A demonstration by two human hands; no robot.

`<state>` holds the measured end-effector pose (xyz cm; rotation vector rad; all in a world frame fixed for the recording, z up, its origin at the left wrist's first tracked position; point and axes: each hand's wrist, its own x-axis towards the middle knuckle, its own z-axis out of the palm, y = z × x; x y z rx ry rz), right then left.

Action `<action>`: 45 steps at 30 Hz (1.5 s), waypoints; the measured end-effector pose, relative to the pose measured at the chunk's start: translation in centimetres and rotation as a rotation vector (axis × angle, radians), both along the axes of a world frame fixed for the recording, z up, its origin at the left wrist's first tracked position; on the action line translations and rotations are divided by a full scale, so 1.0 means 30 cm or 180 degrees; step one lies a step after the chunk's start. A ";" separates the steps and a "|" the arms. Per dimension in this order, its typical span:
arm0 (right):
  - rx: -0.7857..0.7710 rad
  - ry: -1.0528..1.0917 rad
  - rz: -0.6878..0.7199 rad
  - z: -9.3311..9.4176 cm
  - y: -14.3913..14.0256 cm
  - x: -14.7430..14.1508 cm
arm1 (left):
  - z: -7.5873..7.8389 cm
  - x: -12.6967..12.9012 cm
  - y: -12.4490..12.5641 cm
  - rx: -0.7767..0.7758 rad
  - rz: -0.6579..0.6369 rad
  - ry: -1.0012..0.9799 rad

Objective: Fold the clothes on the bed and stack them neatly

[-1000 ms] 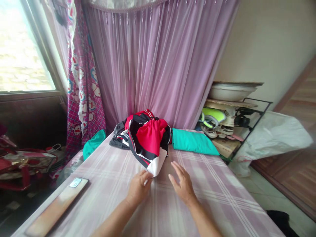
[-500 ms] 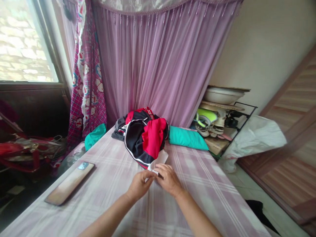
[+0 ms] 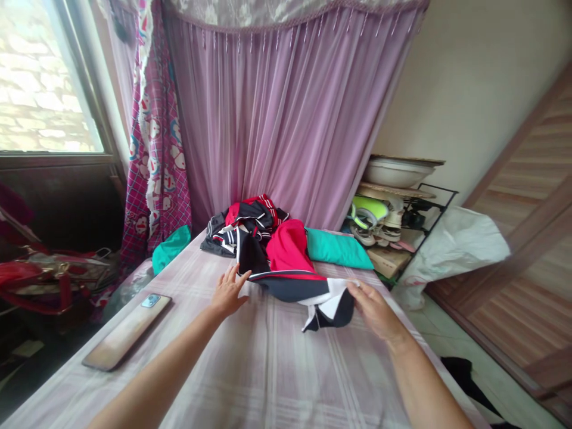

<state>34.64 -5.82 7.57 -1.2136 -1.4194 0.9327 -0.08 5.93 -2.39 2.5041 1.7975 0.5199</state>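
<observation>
A red, black and white garment (image 3: 292, 250) lies partly spread on the bed in front of me, its exact kind unclear. My right hand (image 3: 375, 307) pinches its white and dark end, lifted a little off the sheet. At the garment's left side, my left hand (image 3: 230, 292) has its fingers spread, palm down. Its fingertips are at the white-edged black part; whether they touch the cloth I cannot tell. Behind, more crumpled black, red and white clothes (image 3: 223, 232) sit in a pile. A folded teal cloth (image 3: 339, 248) rests to the garment's right.
A phone (image 3: 127, 330) lies on the checked sheet (image 3: 268, 381) at the left. Purple curtains (image 3: 268, 131) hang behind the bed. On the right stand a rack with shoes (image 3: 391, 229) and a white basin (image 3: 397, 173), beside a white sack (image 3: 465, 250).
My hands have moved apart, the left to the left, the right to the right. The garment's end is drawn out to the right, and its red part is more spread.
</observation>
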 end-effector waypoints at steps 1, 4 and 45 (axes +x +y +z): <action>-0.0052 0.0191 -0.0099 0.008 -0.011 0.030 | 0.003 0.007 0.002 -0.0132 0.0034 0.0050; -0.0235 0.0274 -0.0179 0.006 -0.035 0.108 | 0.010 0.014 0.008 -0.0385 0.0123 0.0028; -0.0486 -0.2009 0.0138 -0.112 -0.073 0.257 | 0.023 0.373 0.362 -0.0356 -0.1217 0.0723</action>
